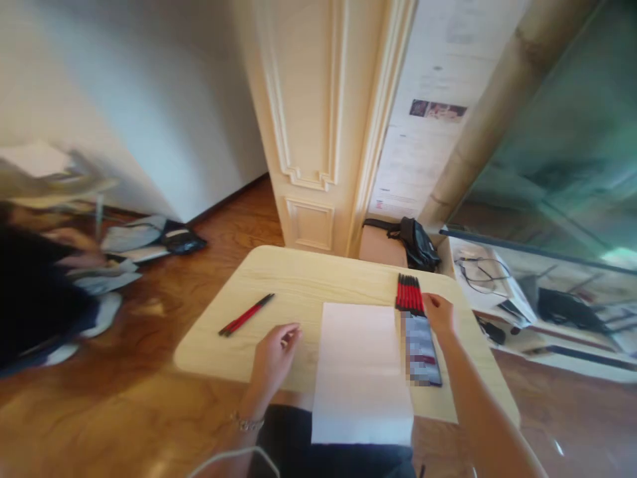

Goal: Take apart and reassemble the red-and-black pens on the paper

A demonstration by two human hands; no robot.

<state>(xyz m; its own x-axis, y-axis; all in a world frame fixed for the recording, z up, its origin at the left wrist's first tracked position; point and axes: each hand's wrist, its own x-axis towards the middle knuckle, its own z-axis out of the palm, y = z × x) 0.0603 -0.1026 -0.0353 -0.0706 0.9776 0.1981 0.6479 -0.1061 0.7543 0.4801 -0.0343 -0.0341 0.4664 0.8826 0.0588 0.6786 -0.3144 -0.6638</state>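
Note:
Several red-and-black pens lie side by side in a tight row at the right of the table. My right hand is at the right edge of this row with its fingers curled in. Whether it grips a pen I cannot make out. Just below the pens is a flat phone-like rectangle, partly pixelated. A blank white sheet of paper extends over the table's near edge. To its left, my left hand hovers with fingers curled together and nothing visible in them. Beyond it lie red-and-black pens, close together and slanted.
The light wooden table has rounded corners. Behind it stand a cream panelled pillar and a black bag. At right, a white shelf holds cables. A seated person is on the left.

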